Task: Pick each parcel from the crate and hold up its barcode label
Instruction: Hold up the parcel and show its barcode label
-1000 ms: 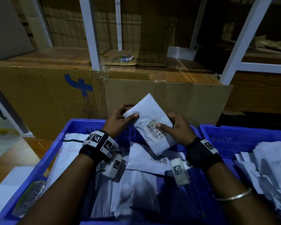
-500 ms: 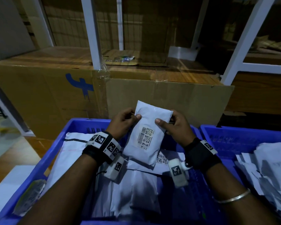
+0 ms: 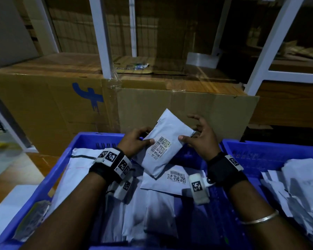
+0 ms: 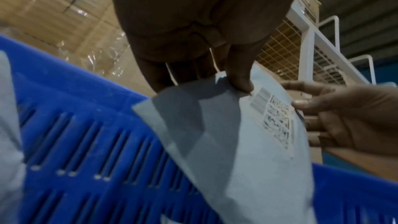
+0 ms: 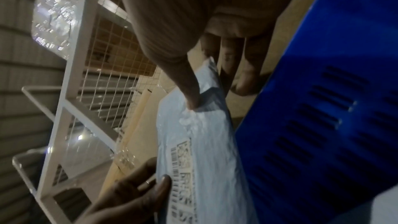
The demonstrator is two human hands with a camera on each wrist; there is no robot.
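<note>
Brown cardboard boxes (image 3: 49, 105) stand behind the blue crate (image 3: 105, 141), wrapped in shiny clear plastic, and one has a blue mark on its side. White metal posts (image 3: 103, 42) of a rack rise behind them, with wire mesh (image 5: 112, 67) between some of the bars. The room is dim. A pale floor (image 3: 5, 159) shows at the left.

Two blue crates sit side by side. The near one holds many flat white parcels, too many and too piled up to count. One of them (image 3: 172, 179) lies on top with its barcode facing up. The second crate (image 3: 260, 152), on the right, holds a heap of white parcels (image 3: 300, 184) too.

One white parcel (image 3: 168, 139) is held up above the first crate, tilted, with its barcode label (image 3: 160, 147) facing the person. The left hand (image 3: 134, 139) pinches its left edge, thumb on the front near the label and the other fingers (image 3: 145, 129) curled behind. The right hand (image 3: 199, 139) has its thumb on the front of the right edge. Its other fingers are spread loosely behind and past the parcel, and the pictures do not show if they touch it.

Each wrist wears a black band with a small camera, two in all. The right arm has one thin metal bangle (image 3: 260, 218).
</note>
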